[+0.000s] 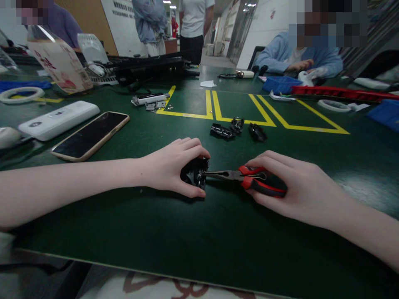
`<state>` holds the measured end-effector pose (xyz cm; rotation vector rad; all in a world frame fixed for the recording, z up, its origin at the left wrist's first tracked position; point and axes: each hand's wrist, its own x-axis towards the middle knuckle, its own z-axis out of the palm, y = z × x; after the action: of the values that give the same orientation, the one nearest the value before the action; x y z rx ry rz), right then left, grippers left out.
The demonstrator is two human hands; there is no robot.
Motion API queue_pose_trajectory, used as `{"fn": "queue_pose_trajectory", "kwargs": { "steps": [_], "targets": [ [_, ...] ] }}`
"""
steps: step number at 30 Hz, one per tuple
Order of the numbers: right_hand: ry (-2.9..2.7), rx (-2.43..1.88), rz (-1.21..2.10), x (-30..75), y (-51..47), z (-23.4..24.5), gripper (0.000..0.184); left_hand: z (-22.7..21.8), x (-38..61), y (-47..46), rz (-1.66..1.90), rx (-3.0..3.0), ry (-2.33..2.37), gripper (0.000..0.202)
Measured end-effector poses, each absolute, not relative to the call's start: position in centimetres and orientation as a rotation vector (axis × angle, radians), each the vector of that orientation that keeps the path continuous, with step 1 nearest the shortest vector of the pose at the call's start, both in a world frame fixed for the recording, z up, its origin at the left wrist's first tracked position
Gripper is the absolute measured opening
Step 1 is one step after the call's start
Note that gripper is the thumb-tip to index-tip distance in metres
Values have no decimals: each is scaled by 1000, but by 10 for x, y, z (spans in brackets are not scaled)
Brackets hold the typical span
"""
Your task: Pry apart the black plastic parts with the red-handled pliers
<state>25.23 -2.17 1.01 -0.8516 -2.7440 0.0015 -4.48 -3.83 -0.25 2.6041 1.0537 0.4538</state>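
Observation:
My left hand grips a small black plastic part on the green table, thumb on its near side and fingers on its far side. Some bright metal shows at the part's right end. In my right hand is a pair of needle-nose pliers with red and black handles. Their long jaws point left, and the tips meet the metal at the part's end. Whether the tips clamp on it I cannot make out. Beyond my hands lie several similar black parts.
A phone and a white power bank lie on the left. Yellow tape marks boxes on the green table. Silvery metal pieces sit near the tape. Blue trays stand at right. Several people are around the table.

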Motion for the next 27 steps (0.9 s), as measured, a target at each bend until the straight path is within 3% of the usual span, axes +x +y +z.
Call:
{"fn": "queue_pose_trajectory", "kwargs": {
  "steps": [12, 27],
  "targets": [
    [-2648, -933, 230, 251, -23, 7, 29, -4, -45, -37, 483, 2613, 1027, 68],
    [-2666, -908, 177, 253, -22, 6, 29, -6, -46, -36, 476, 2625, 1017, 69]
  ]
}}
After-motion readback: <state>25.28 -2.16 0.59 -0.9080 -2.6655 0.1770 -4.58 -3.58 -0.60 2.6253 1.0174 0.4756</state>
